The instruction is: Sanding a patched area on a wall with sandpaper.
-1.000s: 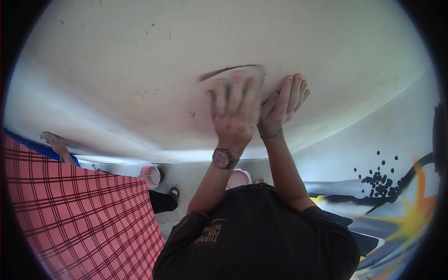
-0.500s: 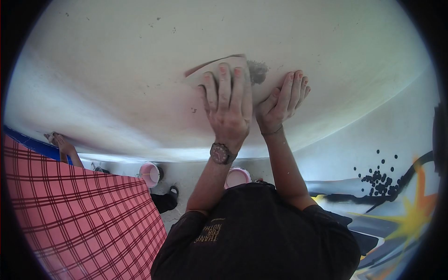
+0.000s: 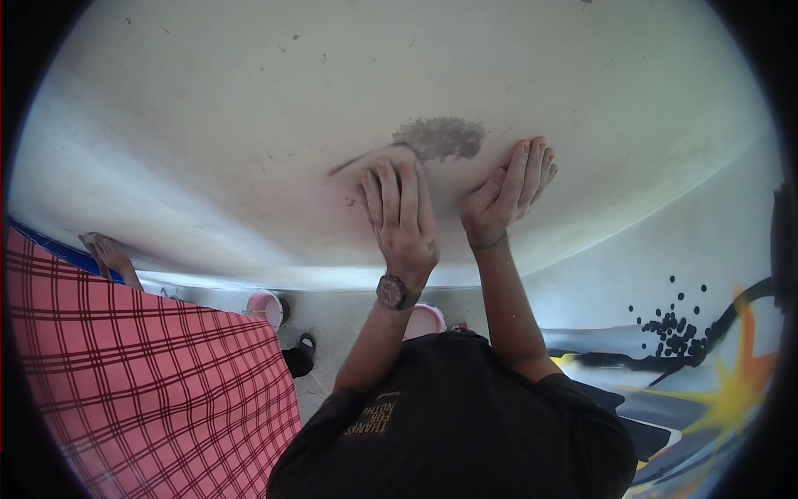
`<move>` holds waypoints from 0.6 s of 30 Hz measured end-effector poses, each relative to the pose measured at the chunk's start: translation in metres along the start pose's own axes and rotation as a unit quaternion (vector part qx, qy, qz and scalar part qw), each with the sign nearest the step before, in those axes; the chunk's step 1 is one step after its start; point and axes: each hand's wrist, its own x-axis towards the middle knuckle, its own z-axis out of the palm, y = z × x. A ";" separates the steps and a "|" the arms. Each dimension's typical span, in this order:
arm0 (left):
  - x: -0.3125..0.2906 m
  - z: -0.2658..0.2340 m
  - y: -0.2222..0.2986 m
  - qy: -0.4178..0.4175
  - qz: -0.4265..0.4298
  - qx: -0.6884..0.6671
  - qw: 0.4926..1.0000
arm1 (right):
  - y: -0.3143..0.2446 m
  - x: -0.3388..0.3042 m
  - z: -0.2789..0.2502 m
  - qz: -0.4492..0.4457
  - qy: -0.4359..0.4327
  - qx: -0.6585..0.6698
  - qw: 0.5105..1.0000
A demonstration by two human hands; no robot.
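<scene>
My left hand [image 3: 401,208], with a watch on the wrist, lies with extended fingers over a thin sheet that looks like sandpaper [image 3: 384,155], holding it against the pale wall [image 3: 249,108]. Only the sheet's upper edge shows past the fingertips; the rest is under the hand. Just above it is a rough dark grey patch [image 3: 440,137] on the wall. To the right, my right hand [image 3: 511,185] rests against the wall with its fingers stretched and side by side, and no object shows in it.
At the left, a co-worker's hand [image 3: 106,251] touches the wall, beside large pink checked cloth [image 3: 150,358]. Below stand a pink bucket [image 3: 264,306] and another pink bucket [image 3: 426,319]. A dark-shod foot [image 3: 301,353] is near them. A painted wall [image 3: 723,391] stands right.
My left hand and the sheet have slid down the wall, baring more of the grey patch. My right hand sits slightly lower in view. The foot near the bucket has shifted a little.
</scene>
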 end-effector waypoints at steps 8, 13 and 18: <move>-0.033 0.017 -0.005 0.064 0.032 -0.035 0.997 | 0.001 -0.002 -0.003 0.015 0.009 0.023 1.000; -0.034 0.017 -0.003 0.054 0.027 -0.049 0.997 | 0.006 -0.002 -0.004 -0.036 0.005 0.058 0.998; -0.029 0.008 -0.001 0.069 0.023 -0.070 0.995 | 0.001 -0.001 -0.016 -0.057 -0.110 -0.013 0.992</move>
